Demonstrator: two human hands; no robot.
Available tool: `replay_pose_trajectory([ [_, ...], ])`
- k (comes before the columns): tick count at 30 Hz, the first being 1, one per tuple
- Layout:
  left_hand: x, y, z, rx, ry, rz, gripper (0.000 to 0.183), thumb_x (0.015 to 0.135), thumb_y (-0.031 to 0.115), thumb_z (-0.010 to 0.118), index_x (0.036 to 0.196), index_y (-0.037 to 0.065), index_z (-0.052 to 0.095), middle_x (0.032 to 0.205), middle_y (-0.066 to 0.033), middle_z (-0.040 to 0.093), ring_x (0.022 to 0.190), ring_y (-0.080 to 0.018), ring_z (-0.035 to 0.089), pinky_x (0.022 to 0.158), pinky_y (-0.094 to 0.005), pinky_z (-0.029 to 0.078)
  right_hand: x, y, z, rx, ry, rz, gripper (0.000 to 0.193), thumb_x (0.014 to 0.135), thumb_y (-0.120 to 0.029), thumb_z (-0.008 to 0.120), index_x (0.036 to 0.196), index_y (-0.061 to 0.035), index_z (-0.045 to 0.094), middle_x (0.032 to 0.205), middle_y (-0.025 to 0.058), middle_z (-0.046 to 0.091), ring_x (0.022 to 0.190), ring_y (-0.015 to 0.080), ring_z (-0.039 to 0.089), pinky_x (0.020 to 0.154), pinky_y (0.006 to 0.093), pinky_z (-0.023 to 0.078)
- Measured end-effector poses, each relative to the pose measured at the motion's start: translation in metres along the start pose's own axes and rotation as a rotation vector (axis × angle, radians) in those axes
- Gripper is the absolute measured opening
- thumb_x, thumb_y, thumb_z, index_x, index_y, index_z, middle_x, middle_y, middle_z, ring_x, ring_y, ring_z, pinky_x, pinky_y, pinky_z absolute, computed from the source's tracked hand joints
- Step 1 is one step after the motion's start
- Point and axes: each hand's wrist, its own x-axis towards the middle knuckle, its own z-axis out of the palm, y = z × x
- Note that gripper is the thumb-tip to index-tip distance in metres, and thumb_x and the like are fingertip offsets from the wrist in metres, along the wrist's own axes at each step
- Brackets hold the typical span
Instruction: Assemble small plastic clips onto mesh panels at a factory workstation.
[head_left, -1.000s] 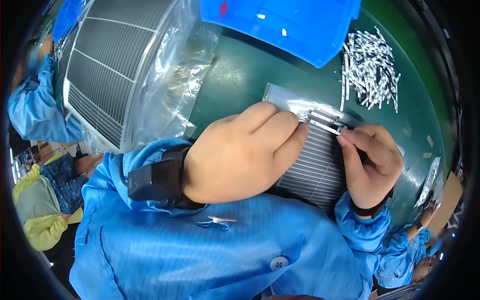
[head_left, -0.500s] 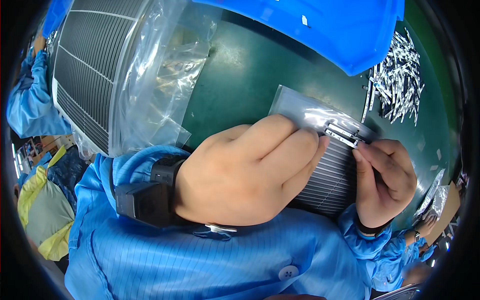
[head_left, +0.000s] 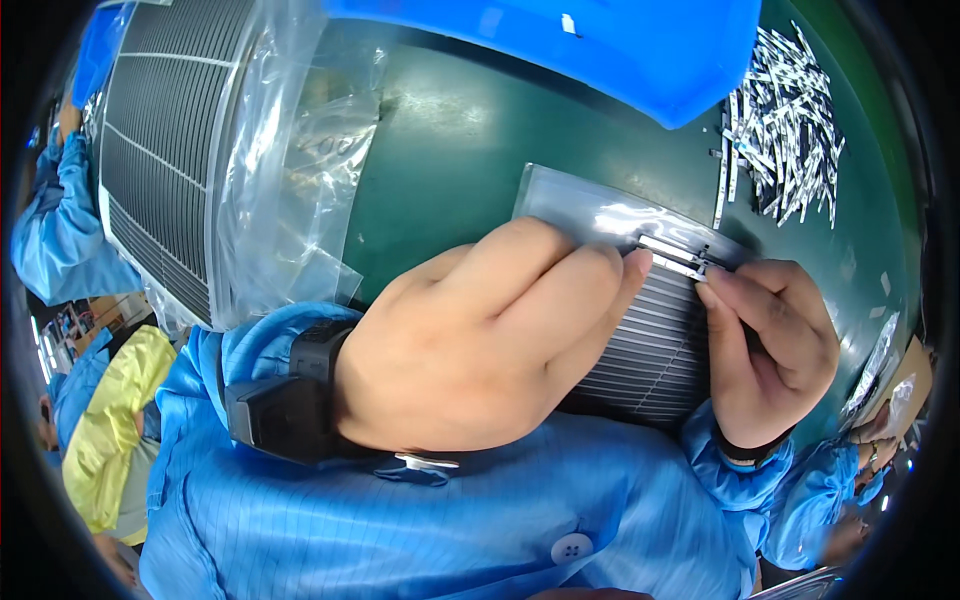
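Observation:
My left hand [head_left: 480, 340], with a black box-like device [head_left: 275, 415] strapped at its wrist, is closed, its fingertips at the left end of a narrow white strip with black marks [head_left: 672, 256]. My right hand [head_left: 775, 345] pinches the strip's right end between thumb and forefinger. Under both hands lies a dark grey ribbed sheet [head_left: 655, 350] with rows of thin light lines. A clear plastic film [head_left: 570, 195] covers or borders its far edge. My left fingers hide part of the sheet, and the left thumb is out of sight.
A blue bin [head_left: 600, 60] stands at the far side of the green table [head_left: 450, 130]. At far right lies a loose pile of black-and-white strips [head_left: 785, 130]. Large ribbed sheets [head_left: 165, 150] in clear plastic [head_left: 310, 170] are on the left. Co-workers' blue sleeves [head_left: 75, 230] show at both sides.
The whole view has shifted, so the bin, pile and sheet sit a little further left and up. Both hands keep nearly the same pose at the strip.

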Motion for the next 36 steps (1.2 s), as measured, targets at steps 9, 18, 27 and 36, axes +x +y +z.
replay_pose_trajectory([
  [9,0.001,0.001,0.004,-0.018,-0.001,0.013,0.055,0.054,0.003,0.068,0.109,0.004,0.075,0.094,-0.0030,0.056,0.072,-0.0175,0.055,0.064,-0.0275,0.048,-0.001,0.002,0.000,0.015,0.006,-0.033,0.027,0.068,0.014,0.076,0.092,0.0011,0.075,0.078,0.0095,0.062,0.060,0.0159,0.058,0.054,0.0243,0.045],
  [18,0.006,0.001,-0.005,-0.015,-0.116,0.017,0.059,0.053,0.003,0.070,0.112,0.005,0.074,0.093,-0.0024,0.056,0.074,-0.0190,0.054,0.066,-0.0283,0.049,-0.002,-0.001,-0.008,0.035,-0.047,0.090,0.023,0.071,0.014,0.074,0.093,0.0049,0.072,0.086,0.0121,0.064,0.069,0.0156,0.059,0.062,0.0232,0.045],
  [27,0.008,0.000,-0.008,-0.041,-0.150,0.001,0.058,0.055,0.003,0.071,0.113,0.004,0.073,0.091,-0.0027,0.055,0.075,-0.0196,0.053,0.066,-0.0289,0.049,-0.001,0.002,-0.009,0.036,-0.048,0.061,0.020,0.072,0.015,0.073,0.089,0.0050,0.071,0.085,0.0106,0.063,0.064,0.0117,0.057,0.057,0.0212,0.044],
  [36,0.010,0.002,-0.007,-0.046,-0.157,0.003,0.058,0.054,0.004,0.071,0.112,0.004,0.073,0.091,-0.0028,0.055,0.074,-0.0199,0.053,0.065,-0.0289,0.049,-0.003,0.004,-0.012,0.026,-0.040,0.081,0.020,0.073,0.015,0.072,0.090,0.0050,0.070,0.085,0.0097,0.063,0.065,0.0100,0.056,0.058,0.0204,0.042],
])
